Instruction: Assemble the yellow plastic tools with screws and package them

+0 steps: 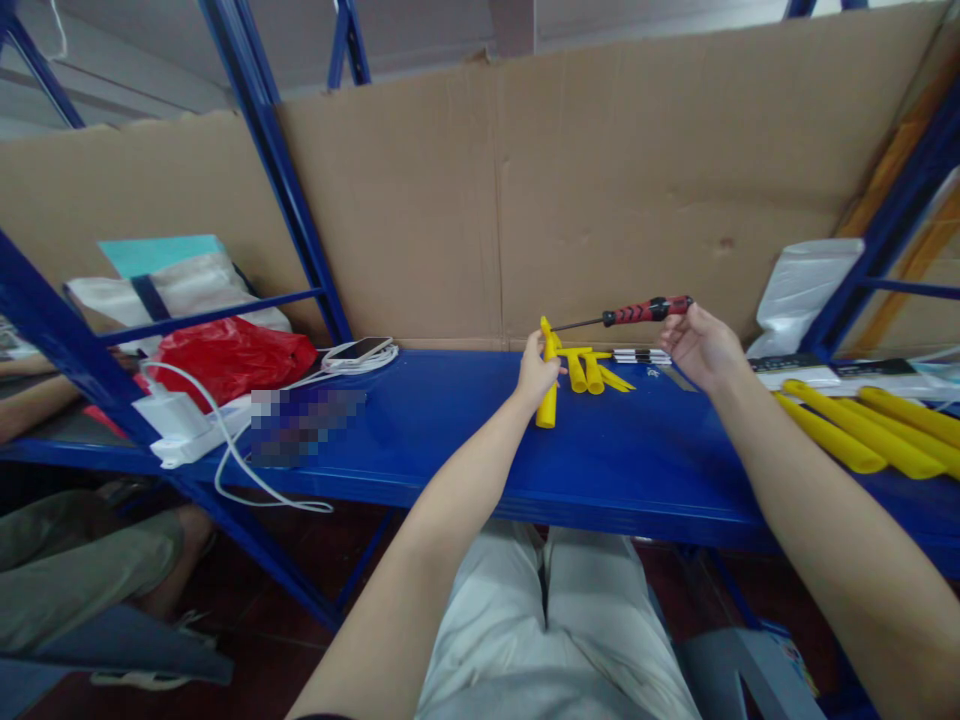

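Observation:
My left hand (535,368) is closed round a yellow plastic piece (547,405), shaped like a tube with a narrow upper end, held upright over the blue table. In my right hand (701,345) is the end of a screwdriver (637,312) with a red and black handle, gripped by the fingertips. Its shaft points left and the tip meets the upper part of the yellow piece; the exact contact is too small to make out. Just right of my left hand lie several more yellow pieces (594,376), with small metal bits (652,373) beside them.
Large yellow pieces (862,430) lie at the right. White-and-black packs (641,356) and a clear bag (806,290) stand near the cardboard wall (600,200). Leftward are a phone (362,349), a power strip (199,440) with a trailing cable, and a red bag (232,355). Another person sits far left.

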{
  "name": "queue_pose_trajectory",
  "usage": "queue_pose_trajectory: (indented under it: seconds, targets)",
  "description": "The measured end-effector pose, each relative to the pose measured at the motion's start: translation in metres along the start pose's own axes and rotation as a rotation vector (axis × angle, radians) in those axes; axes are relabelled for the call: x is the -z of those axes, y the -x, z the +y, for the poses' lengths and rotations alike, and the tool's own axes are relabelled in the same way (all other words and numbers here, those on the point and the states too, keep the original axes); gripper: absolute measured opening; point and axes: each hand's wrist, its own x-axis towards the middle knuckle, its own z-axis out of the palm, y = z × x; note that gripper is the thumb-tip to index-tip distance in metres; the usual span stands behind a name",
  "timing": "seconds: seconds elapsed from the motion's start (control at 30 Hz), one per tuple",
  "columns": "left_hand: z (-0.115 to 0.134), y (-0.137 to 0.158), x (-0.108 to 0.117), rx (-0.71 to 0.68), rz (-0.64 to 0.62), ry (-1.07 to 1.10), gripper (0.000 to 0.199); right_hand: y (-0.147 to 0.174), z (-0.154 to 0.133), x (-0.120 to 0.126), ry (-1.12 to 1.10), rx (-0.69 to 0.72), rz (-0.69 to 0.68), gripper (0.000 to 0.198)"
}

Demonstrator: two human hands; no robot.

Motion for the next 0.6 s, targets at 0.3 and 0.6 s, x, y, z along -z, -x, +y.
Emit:
queue_pose_trajectory:
  seconds: [0.3,0.6]
  targets:
    - [-0.001,0.001,0.0,-0.009,-0.02,-0.025,0.064,-0.002,0.0,0.0,-0.002,-0.074,0.085,0.033]
    - [0.001,0.001,0.0,0.005,-0.023,-0.037,0.063,0.007,-0.007,-0.008,-0.047,-0.121,0.089,0.032]
